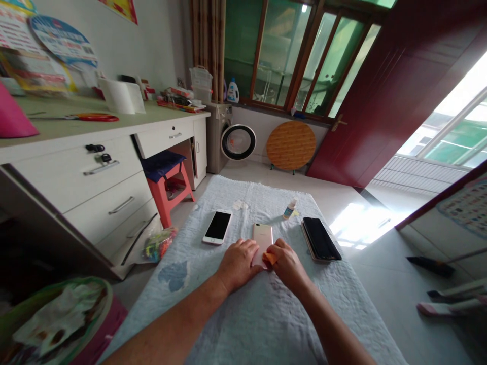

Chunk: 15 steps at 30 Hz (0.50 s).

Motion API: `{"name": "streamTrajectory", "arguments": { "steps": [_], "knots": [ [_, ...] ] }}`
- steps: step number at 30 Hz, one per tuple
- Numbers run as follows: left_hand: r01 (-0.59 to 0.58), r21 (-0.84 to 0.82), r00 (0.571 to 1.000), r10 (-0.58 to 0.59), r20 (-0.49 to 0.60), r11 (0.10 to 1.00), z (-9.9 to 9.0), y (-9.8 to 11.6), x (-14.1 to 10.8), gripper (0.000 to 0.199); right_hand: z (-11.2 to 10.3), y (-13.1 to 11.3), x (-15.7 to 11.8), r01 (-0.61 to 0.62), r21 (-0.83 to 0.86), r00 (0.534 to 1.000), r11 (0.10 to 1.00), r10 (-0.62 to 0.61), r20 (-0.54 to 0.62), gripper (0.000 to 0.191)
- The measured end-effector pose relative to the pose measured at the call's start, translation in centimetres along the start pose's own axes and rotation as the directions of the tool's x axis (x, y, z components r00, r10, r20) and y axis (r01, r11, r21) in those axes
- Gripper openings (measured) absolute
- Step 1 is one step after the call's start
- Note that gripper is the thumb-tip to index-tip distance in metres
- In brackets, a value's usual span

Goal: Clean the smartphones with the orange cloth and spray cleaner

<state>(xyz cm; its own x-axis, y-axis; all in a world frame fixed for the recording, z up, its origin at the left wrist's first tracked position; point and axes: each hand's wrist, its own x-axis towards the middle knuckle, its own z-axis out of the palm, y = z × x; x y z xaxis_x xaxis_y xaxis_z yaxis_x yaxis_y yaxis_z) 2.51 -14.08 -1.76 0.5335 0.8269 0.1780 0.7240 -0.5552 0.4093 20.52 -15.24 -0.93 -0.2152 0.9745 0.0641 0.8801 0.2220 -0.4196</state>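
Note:
A pinkish-gold smartphone (263, 234) lies back side up on the cloth-covered table, its camera at the far end. My left hand (236, 261) grips it along the left edge, fingers over its side and thumb at the near end. My right hand (286, 262) pinches a small orange cloth (270, 258) against the lower right of the phone's back. Left of it lies a white smartphone (217, 227) with a dark screen facing up. To the right, a black smartphone (321, 239) rests on something flat. A small spray bottle (289, 208) stands beyond my right hand.
A light blue cloth (243, 195) covers the table. At the left are a white desk (87, 175), a red stool (167, 190) and a filled waste bin (110, 309). Farther back stand a washing machine (217, 137) with its door open and a round wooden tabletop (291, 145).

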Motion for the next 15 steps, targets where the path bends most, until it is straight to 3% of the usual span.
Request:
{"name": "streamTrajectory", "arguments": {
  "steps": [9,15],
  "knots": [
    [0.017,-0.001,1.0,-0.017,0.025,1.0,0.1,-0.2,0.1,0.035,-0.1,1.3,6.3,-0.075,-0.155,0.996,0.985,0.066,-0.066,0.025],
    [0.007,-0.02,1.0,-0.007,0.012,1.0,0.1,-0.2,0.1,0.039,0.7,1.4,9.0,-0.09,-0.196,0.995,0.977,0.078,-0.069,0.026]
  ]
}}
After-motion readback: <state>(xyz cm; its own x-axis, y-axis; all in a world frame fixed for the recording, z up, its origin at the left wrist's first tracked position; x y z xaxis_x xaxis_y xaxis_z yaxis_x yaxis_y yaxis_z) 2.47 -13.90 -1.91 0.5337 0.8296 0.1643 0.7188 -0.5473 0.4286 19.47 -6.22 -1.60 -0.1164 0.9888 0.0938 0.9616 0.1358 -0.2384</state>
